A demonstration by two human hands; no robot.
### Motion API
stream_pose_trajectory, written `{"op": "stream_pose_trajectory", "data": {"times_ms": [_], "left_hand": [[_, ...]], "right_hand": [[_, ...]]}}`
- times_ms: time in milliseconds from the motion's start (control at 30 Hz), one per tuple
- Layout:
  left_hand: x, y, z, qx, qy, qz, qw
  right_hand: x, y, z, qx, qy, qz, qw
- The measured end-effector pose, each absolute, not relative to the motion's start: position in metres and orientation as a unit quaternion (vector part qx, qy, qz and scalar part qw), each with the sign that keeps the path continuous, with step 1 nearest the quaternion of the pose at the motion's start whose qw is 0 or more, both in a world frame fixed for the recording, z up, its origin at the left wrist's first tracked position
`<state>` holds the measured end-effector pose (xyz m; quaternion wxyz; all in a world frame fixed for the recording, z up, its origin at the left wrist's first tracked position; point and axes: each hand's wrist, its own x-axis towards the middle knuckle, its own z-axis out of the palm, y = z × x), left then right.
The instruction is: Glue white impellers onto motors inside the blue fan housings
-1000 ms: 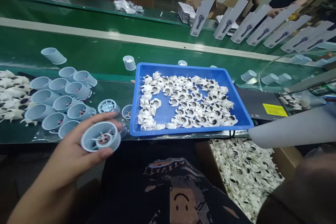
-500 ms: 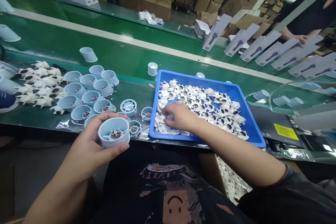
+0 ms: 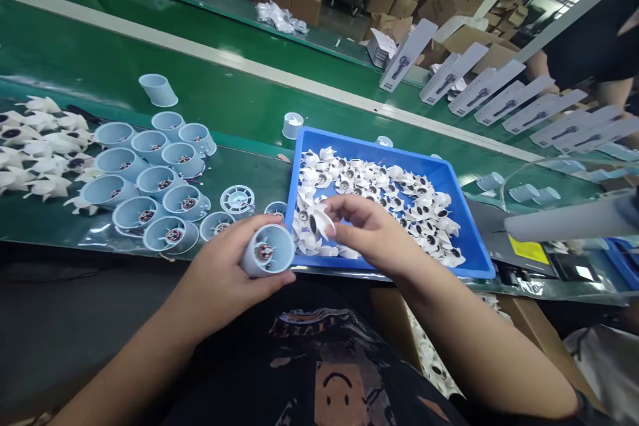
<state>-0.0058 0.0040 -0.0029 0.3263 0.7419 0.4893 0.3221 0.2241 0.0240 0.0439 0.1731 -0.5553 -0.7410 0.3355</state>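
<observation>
My left hand [image 3: 232, 273] is wrapped round a light blue cup-shaped housing [image 3: 272, 249], its open end up, with a copper motor part inside. Just right of it, over the near left corner of a blue tray [image 3: 474, 239], my right hand [image 3: 367, 229] pinches a white fan blade piece [image 3: 320, 221] with a dark hub. Many more white fan pieces [image 3: 372, 180] lie in the tray. Several light blue housings [image 3: 150, 146] with motors stand in a group on the left of the bench.
White fan pieces [image 3: 42, 146] are heaped at far left. White boxes [image 3: 407, 56] stand beyond the green conveyor [image 3: 224, 96], which carries a few blue housings. A person's arm shows at upper right. A carton of white pieces [image 3: 432, 353] sits below the bench.
My right hand has lifted a white fan piece from the tray. My left hand has moved right with the housing, close to the tray's edge. The view has shifted slightly.
</observation>
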Motion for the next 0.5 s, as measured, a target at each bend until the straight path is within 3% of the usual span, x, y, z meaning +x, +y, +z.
{"op": "stream_pose_trajectory", "data": {"times_ms": [100, 233, 367, 500], "left_hand": [[0.006, 0.005, 0.002, 0.806, 0.426, 0.303, 0.276], [0.016, 0.003, 0.0, 0.84, 0.379, 0.321, 0.218], [0.023, -0.006, -0.006, 0.831, 0.39, 0.36, 0.165], [0.026, -0.002, 0.006, 0.85, 0.369, 0.347, 0.146]], "right_hand": [[0.216, 0.002, 0.062, -0.472, -0.799, 0.291, 0.234], [0.201, -0.007, 0.066, -0.466, -0.863, 0.105, 0.163], [0.195, 0.0, 0.059, -0.478, -0.854, 0.116, 0.172], [0.208, 0.001, 0.051, -0.467, -0.835, 0.164, 0.24]]}}
